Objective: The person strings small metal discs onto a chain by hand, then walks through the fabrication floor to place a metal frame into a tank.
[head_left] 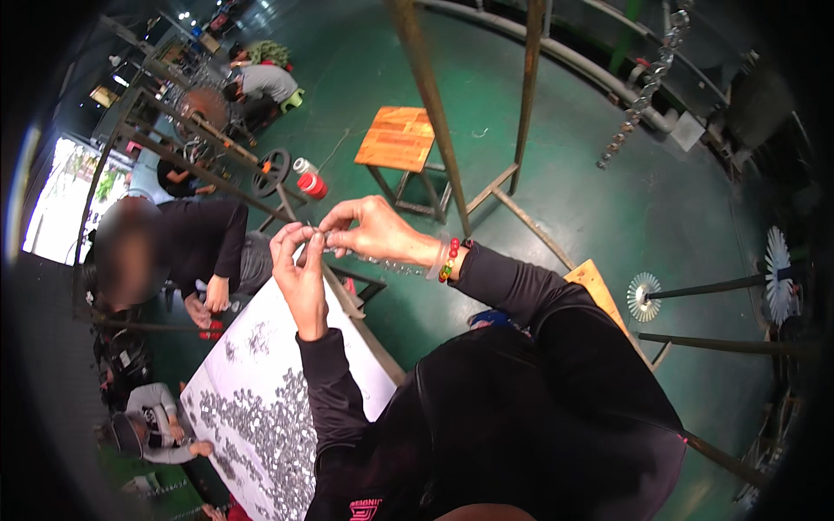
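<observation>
Both hands are up mid-view for me, fingertips nearly meeting. Left hand (300, 271) has its grip pinched almost closed, right hand (375, 228) same deal, both on one shiny strand (391, 264) that trails under the right palm; I can't make out the bit between the fingertips. Below them, the white surface (271, 314) has one loose spread of metal pieces (274, 421), way too many for me to count. Its edge runs down beside my left sleeve, and green floor (512, 239) spreads off to the right. I count at least two people along the left: a dark-sleeved one (217, 247) and one in a cap (152, 425). Further out: one wooden stool (395, 137), two brown posts (433, 95) partly in the way, two slatted discs (644, 298).
</observation>
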Action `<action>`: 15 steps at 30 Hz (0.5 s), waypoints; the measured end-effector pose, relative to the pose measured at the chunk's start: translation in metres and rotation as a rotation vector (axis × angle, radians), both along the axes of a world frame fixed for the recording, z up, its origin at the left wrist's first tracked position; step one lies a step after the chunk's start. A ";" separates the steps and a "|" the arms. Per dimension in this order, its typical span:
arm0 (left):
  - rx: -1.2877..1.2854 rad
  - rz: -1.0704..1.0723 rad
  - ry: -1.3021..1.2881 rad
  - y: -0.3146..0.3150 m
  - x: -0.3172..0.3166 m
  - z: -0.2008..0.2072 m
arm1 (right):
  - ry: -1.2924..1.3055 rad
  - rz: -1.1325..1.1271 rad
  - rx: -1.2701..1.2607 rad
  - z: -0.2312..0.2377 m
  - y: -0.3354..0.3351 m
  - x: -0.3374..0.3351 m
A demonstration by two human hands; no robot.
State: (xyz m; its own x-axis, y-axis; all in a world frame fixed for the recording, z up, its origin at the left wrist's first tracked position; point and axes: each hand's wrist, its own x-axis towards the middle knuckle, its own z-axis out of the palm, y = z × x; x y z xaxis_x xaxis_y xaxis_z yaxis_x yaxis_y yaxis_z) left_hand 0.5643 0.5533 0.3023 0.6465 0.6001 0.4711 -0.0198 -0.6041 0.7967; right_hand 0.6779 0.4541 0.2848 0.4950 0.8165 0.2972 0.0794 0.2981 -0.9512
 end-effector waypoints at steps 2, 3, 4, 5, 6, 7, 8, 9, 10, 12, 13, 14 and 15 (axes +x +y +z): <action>-0.024 -0.092 -0.022 -0.009 0.008 0.013 | -0.081 -0.018 0.068 0.002 -0.009 0.010; -0.042 -0.129 -0.022 -0.015 0.014 0.024 | -0.120 -0.040 0.103 0.009 -0.017 0.015; -0.020 -0.184 -0.032 -0.021 0.024 0.032 | -0.162 -0.104 0.117 0.013 -0.026 0.022; 0.006 -0.217 -0.034 -0.025 0.028 0.040 | -0.194 -0.146 0.137 0.018 -0.031 0.024; -0.022 -0.230 -0.027 -0.033 0.036 0.050 | -0.226 -0.190 0.155 0.022 -0.037 0.028; 0.051 -0.231 -0.085 -0.040 0.049 0.055 | -0.200 -0.246 0.129 0.030 -0.048 0.035; 0.291 -0.231 -0.115 -0.035 0.063 0.050 | -0.202 -0.333 0.148 0.034 -0.055 0.039; 0.330 -0.249 -0.189 -0.039 0.069 0.056 | -0.173 -0.365 0.242 0.044 -0.059 0.037; 0.357 -0.237 -0.288 -0.042 0.075 0.065 | -0.211 -0.415 0.264 0.048 -0.056 0.042; 0.305 -0.176 -0.325 -0.050 0.079 0.074 | -0.169 -0.382 0.287 0.062 -0.060 0.044; -0.137 -0.224 -0.024 -0.059 0.077 0.075 | -0.347 -0.531 0.178 0.068 -0.064 0.045; 0.315 -0.225 -0.579 -0.055 0.099 0.073 | -0.222 -0.544 0.317 0.075 -0.061 0.044; 0.284 -0.270 -0.706 -0.076 0.121 0.079 | -0.408 -0.571 0.362 0.078 -0.083 0.063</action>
